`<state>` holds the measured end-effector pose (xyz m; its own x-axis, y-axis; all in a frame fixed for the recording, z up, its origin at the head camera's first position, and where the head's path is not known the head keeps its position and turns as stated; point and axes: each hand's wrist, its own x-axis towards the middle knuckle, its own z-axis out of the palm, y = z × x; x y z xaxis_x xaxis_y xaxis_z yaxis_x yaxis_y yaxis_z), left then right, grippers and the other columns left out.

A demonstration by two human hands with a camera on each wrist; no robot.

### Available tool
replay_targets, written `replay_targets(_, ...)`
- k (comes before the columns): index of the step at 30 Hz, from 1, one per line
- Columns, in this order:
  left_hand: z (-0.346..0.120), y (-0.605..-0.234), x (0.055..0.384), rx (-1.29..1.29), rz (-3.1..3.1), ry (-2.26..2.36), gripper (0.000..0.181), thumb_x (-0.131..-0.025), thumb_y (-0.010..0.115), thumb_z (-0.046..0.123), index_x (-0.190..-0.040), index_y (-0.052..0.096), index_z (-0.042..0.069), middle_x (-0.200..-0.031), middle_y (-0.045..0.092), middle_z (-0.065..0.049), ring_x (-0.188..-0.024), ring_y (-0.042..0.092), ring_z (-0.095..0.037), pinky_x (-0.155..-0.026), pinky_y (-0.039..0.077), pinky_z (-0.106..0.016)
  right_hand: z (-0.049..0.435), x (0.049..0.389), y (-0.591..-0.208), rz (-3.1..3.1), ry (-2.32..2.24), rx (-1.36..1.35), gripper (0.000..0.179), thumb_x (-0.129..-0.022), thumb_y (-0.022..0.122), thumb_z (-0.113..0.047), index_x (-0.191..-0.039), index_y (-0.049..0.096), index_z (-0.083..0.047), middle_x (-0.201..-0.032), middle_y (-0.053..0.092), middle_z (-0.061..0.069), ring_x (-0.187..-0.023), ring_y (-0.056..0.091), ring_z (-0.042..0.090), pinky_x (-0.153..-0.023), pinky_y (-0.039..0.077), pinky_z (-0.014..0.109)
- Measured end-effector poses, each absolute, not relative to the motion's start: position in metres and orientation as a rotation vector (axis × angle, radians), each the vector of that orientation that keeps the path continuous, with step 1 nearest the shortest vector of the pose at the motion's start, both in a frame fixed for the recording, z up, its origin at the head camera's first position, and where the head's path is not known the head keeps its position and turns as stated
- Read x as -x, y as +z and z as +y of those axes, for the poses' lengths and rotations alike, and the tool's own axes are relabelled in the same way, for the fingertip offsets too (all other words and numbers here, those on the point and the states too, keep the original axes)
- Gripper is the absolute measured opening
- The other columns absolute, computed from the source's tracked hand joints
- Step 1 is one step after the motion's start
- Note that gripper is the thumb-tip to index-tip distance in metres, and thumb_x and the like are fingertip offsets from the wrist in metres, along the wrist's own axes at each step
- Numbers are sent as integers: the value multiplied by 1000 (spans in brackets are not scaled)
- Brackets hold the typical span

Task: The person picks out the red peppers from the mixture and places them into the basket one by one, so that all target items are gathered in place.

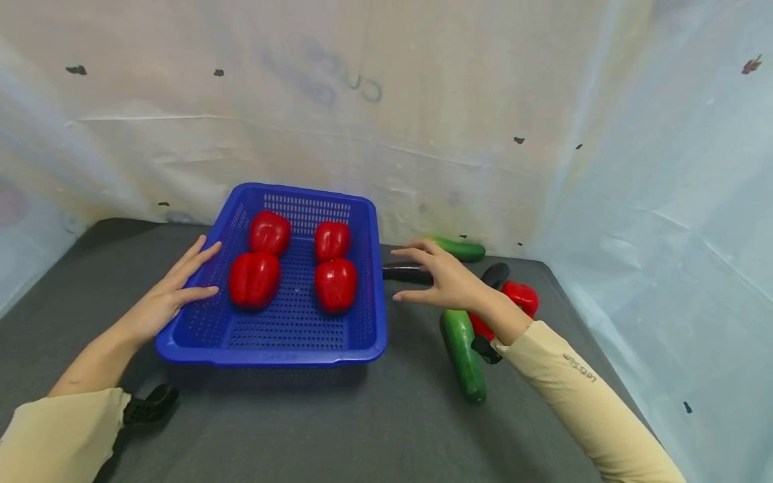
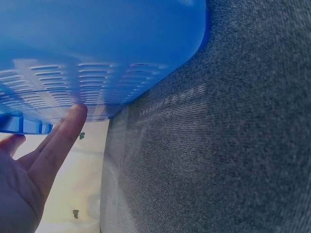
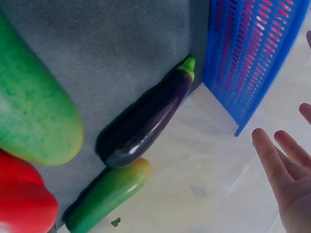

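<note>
A blue perforated basket holds several red bell peppers, grouped in two columns. My left hand lies against the basket's left rim and side with its fingers extended; in the left wrist view a fingertip touches the slotted wall. Just right of the basket, my right hand hovers with loosely bent fingers and nothing in its grasp. Below it lies an eggplant, partly covered by the hand in the head view. A green cucumber-like vegetable lies behind the eggplant.
Right of the basket, a larger green vegetable lies near another red bell pepper and a dark rounded thing, partly hidden by my right arm. Plastic sheeting rises behind and beside the dark grey table.
</note>
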<state>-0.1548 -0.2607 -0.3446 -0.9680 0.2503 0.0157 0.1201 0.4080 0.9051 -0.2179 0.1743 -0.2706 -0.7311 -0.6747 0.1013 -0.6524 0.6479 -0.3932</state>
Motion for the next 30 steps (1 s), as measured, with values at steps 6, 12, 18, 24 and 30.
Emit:
replay_targets(6,-261,-345,156,-329,2547,1581,67,-101,42,22,-155,3,21,-158,-25,-7,-140,-14,-53,-85,54,-34,183,217,-272,2808,-622,1073,70,-81,74,-43,-142,46,-23,-142,41,5,-126,46,25,-101,44,47)
replay_targets(12,-260,-345,155,-337,2550,1586,66,-101,40,22,-155,2,21,-158,-25,-7,-139,-15,-53,-94,42,-61,194,215,-274,2824,-615,1042,69,-81,75,-41,-142,47,-22,-143,41,7,-125,47,25,-102,43,47)
replay_targets(18,-261,-345,155,-336,2525,1609,66,-102,41,22,-155,2,22,-158,-26,-6,-139,-13,-55,-85,55,-38,203,213,-276,2839,-601,1012,69,-82,74,-41,-142,47,-22,-143,41,9,-124,49,28,-100,43,49)
replay_targets(24,-262,-345,155,-346,2487,1651,66,-102,41,20,-155,2,23,-158,-27,-4,-139,-11,-55,-73,48,-12,212,212,-279,2849,-576,936,69,-82,74,-42,-142,46,-23,-144,40,8,-126,47,28,-102,42,51)
replay_targets(30,-262,-345,155,-340,2475,1659,66,-102,40,20,-155,2,25,-158,-28,-3,-137,-4,-58,-72,50,-15,219,210,-281,2858,-578,928,69,-81,75,-42,-141,48,-21,-143,41,10,-125,47,30,-101,43,52)
